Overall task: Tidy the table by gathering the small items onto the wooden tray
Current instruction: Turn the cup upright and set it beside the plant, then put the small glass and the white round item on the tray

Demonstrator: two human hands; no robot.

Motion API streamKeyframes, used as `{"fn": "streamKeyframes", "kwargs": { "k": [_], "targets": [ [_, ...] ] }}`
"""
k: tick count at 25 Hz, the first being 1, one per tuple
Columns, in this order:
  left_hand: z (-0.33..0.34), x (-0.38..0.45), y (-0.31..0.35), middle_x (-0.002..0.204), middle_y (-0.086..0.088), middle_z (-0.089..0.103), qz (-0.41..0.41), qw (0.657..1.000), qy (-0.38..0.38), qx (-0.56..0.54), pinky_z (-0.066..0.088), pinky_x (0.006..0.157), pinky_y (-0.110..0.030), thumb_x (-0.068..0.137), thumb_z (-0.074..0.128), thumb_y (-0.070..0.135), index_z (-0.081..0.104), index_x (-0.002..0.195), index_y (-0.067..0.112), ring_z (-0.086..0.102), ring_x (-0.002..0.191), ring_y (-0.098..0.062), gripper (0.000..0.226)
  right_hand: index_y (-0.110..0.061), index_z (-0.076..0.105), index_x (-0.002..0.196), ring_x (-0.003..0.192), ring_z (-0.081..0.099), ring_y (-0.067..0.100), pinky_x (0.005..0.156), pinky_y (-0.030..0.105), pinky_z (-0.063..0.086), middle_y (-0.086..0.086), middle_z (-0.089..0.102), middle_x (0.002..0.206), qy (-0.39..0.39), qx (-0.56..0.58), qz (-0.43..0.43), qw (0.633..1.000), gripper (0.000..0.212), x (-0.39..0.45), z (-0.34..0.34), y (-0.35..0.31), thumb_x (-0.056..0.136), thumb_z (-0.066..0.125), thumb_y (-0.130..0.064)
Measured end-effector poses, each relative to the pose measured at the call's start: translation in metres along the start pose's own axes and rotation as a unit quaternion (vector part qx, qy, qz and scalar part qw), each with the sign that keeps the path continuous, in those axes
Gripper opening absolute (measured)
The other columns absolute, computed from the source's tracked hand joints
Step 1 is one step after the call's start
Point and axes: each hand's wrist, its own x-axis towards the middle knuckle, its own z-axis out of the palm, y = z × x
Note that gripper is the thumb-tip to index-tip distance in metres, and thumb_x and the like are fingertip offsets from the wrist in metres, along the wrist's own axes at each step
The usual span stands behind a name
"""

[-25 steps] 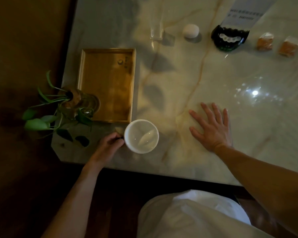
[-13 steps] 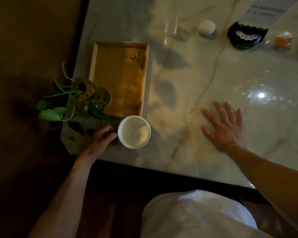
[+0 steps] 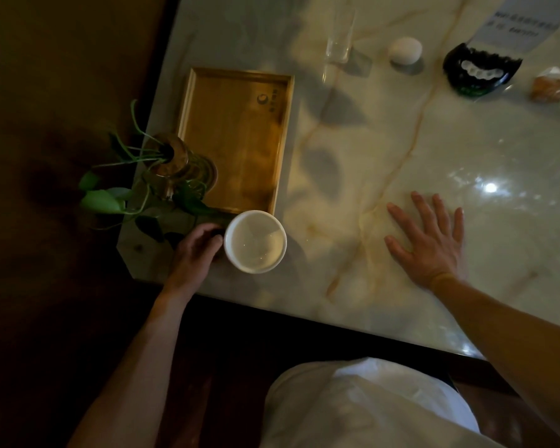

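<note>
A: Evidently, step one: left hand [image 3: 196,250], grip curled on the white mug [image 3: 255,241], just beside the wooden tray [image 3: 188,101]'s near corner.

B: Next, presumably: lift it onto the tray; right hand [image 3: 429,240] lies flat, fingers apart, on the surface [image 3: 401,124].

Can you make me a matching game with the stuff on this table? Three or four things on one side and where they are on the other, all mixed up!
Things:
1. cup
2. tray
3. glass
4. right hand

Places:
A. flat on the table, holding nothing
B. far side, left of the white round thing
C. held by the left hand
D. beside the plant, nothing on it

Pairs: 1-C, 2-D, 3-B, 4-A
</note>
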Motion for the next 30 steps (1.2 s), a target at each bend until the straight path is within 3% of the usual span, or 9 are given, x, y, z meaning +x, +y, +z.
{"fn": "streamKeyframes", "kwargs": {
  "k": [5,8,10,12,15,18,21,25,30],
  "targets": [
    [0.007,-0.005,-0.005,0.112,0.001,0.059,-0.017,0.999,0.032,-0.032,0.043,0.071,-0.002,0.094,0.058,0.02,0.059,0.113,0.023,0.055,0.088,0.018,0.019,-0.057,0.008,0.146,0.15,-0.001,0.025,0.118,0.057,0.001,-0.005,0.011,0.163,-0.006,-0.001,0.003,1.0,0.063,0.0,-0.001,-0.001,0.087,0.024,-0.07],
    [0.015,-0.012,-0.008,0.126,0.003,0.051,-0.061,0.994,0.057,-0.066,0.05,0.086,-0.028,0.091,0.057,0.037,0.054,0.121,0.032,0.052,0.112,-0.01,0.031,-0.056,0.006,0.146,0.15,-0.004,0.025,0.118,0.058,0.0,-0.005,0.008,0.163,-0.02,-0.004,-0.002,1.0,0.063,0.0,-0.003,-0.001,0.087,0.021,-0.07],
    [0.028,-0.025,-0.006,0.128,0.0,0.051,-0.084,0.982,0.111,-0.129,0.052,0.087,-0.039,0.095,0.055,0.031,0.051,0.126,0.028,0.052,0.117,-0.021,0.031,-0.055,0.006,0.147,0.15,-0.005,0.026,0.118,0.058,-0.002,-0.004,0.007,0.163,-0.027,0.003,-0.006,1.0,0.063,-0.001,-0.007,-0.003,0.088,0.02,-0.069],
    [0.044,-0.049,0.0,0.12,-0.003,0.059,-0.079,0.97,0.2,-0.111,0.053,0.081,-0.032,0.095,0.055,0.031,0.052,0.126,0.021,0.059,0.11,-0.025,0.032,-0.051,0.011,0.148,0.15,-0.003,0.027,0.118,0.058,-0.001,-0.003,0.008,0.163,-0.033,0.014,-0.007,0.999,0.062,-0.002,-0.013,-0.005,0.089,0.023,-0.066],
    [0.065,-0.088,0.019,0.111,0.0,0.059,0.054,0.965,0.257,0.029,0.046,0.071,-0.017,0.09,0.051,0.041,0.057,0.117,0.02,0.062,0.094,-0.017,0.034,-0.045,0.024,0.149,0.149,0.004,0.03,0.118,0.058,0.007,0.0,0.014,0.162,-0.042,0.051,-0.014,0.998,0.058,-0.006,-0.027,-0.008,0.094,0.036,-0.059],
    [0.088,-0.102,0.052,0.112,0.0,0.061,0.211,0.955,0.17,0.124,0.045,0.084,-0.021,0.09,0.052,0.039,0.06,0.109,0.018,0.058,0.102,-0.014,0.03,-0.039,0.03,0.148,0.148,0.011,0.028,0.118,0.054,0.013,0.001,0.019,0.161,-0.08,0.049,-0.045,0.995,0.058,-0.008,-0.041,-0.003,0.094,0.044,-0.053],
    [0.118,-0.095,0.095,0.114,0.0,0.062,0.297,0.909,0.021,0.293,0.048,0.087,-0.032,0.089,0.05,0.046,0.064,0.111,0.02,0.058,0.106,-0.018,0.036,-0.038,0.03,0.147,0.147,0.015,0.023,0.118,0.053,0.011,-0.002,0.019,0.161,-0.122,0.008,-0.089,0.988,0.053,-0.005,-0.059,0.01,0.096,0.039,-0.05],
    [0.15,-0.07,0.137,0.132,0.005,0.05,0.221,0.826,-0.188,0.483,0.039,0.1,-0.04,0.086,0.046,0.056,0.051,0.128,0.031,0.044,0.124,-0.018,0.048,-0.036,0.038,0.142,0.142,0.027,0.021,0.115,0.05,0.016,-0.001,0.029,0.156,-0.197,-0.04,-0.133,0.97,0.048,0.007,-0.086,0.026,0.096,0.036,-0.05],
    [0.169,-0.03,0.182,0.138,-0.002,0.048,0.147,0.762,-0.24,0.583,0.036,0.102,-0.045,0.088,0.044,0.061,0.048,0.132,0.03,0.043,0.128,-0.024,0.053,-0.034,0.043,0.14,0.132,0.041,0.024,0.109,0.046,0.028,0.002,0.048,0.143,-0.238,-0.061,-0.138,0.959,0.047,0.027,-0.125,0.046,0.096,0.039,-0.05]
  ]
}}
